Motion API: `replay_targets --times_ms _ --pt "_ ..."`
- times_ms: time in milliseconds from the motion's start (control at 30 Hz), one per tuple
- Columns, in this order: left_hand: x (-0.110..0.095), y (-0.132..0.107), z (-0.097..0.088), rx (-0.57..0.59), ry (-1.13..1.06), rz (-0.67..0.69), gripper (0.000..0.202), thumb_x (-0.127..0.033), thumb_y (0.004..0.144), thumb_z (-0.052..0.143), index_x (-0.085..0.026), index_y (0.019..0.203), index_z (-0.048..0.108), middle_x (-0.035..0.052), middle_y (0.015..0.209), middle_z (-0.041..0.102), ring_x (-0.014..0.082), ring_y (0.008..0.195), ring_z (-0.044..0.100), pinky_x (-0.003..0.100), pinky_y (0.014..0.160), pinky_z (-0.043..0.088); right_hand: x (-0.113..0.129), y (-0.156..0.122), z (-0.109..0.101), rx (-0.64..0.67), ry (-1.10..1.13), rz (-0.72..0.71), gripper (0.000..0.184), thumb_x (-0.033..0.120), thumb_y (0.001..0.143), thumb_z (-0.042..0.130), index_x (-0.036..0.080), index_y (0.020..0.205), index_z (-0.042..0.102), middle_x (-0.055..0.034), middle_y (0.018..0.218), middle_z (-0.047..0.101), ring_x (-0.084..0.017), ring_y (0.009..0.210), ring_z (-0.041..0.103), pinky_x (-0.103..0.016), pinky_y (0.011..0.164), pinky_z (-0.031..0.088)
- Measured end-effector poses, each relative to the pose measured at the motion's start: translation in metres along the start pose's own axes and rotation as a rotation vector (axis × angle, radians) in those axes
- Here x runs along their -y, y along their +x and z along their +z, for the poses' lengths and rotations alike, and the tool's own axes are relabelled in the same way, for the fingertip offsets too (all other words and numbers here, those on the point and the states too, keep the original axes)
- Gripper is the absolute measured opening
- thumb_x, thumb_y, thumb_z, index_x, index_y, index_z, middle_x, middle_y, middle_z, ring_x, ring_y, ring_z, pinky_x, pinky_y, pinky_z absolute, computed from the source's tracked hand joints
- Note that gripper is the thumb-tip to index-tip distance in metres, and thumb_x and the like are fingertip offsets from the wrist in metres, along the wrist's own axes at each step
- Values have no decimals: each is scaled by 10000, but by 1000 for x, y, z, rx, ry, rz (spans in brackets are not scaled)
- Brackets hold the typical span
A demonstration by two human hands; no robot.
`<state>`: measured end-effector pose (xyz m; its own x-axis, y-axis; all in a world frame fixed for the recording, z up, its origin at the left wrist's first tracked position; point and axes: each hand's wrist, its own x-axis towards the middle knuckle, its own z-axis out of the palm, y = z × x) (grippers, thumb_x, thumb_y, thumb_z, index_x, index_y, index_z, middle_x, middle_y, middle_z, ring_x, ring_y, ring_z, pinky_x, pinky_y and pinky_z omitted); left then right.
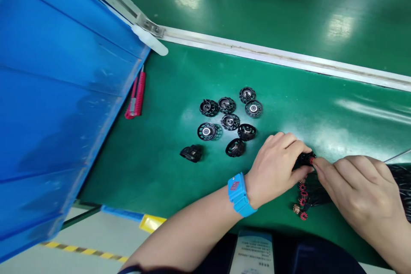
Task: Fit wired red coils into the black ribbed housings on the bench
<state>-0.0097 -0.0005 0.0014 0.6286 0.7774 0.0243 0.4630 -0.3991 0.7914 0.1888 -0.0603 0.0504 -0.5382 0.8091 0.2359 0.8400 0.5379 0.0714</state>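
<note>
1. Nearest the lens: left hand (276,167), blue wrist strap (239,195) on its wrist, likely against static, clenched around a small black part (304,159).
2. Right hand (356,188) pinching that part's red-tipped end from the opposite side, just above the table (180,180) near its front edge, right of middle; 2 hands on it seemingly for steadiness.
3. Directly beneath: about 5 red-coiled rotors (302,201), touching, within easy reach.
4. At the right edge: black wire bundle (401,184), partly under the right hand.
5. Toward the middle: 8 black housings (229,122) clustered, 1 lone housing (192,153) just left.
6. By the left edge: red knife (136,98) tucked against the blue bin (58,94).
</note>
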Motion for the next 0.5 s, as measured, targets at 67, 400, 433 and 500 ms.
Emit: replay_targets --times_ms 67,400,433,500 --pt "0 0 2 -11 -1 1 268 -274 914 829 -179 1131 702 45 1083 732 249 977 654 412 841 506 1 2 -2 17 -5 -9 154 114 1056 564 101 1114 706 -11 715 500 -192 762 441 -375 711 310" --pt "1 -2 11 -47 -86 30 278 -234 950 763 -201 1200 646 61 1194 719 259 1116 681 432 947 553 3 24 -14 193 -15 10 341 53 1028 432 171 835 686 -48 724 480 -228 756 422 -398 730 280" --pt "2 -2 12 -48 -127 44 310 -188 949 745 -210 1232 623 58 1225 718 250 1143 683 425 980 558 3 24 -15 194 -12 1 336 90 1050 431 164 857 696 -51 738 501 -228 758 430 -400 732 284" --pt "2 -2 13 -41 -185 59 338 -130 941 720 -222 1240 594 46 1214 731 240 1137 697 416 1001 569 2 19 -16 189 31 1 313 187 1094 439 133 998 731 -60 802 573 -226 781 465 -400 742 306"
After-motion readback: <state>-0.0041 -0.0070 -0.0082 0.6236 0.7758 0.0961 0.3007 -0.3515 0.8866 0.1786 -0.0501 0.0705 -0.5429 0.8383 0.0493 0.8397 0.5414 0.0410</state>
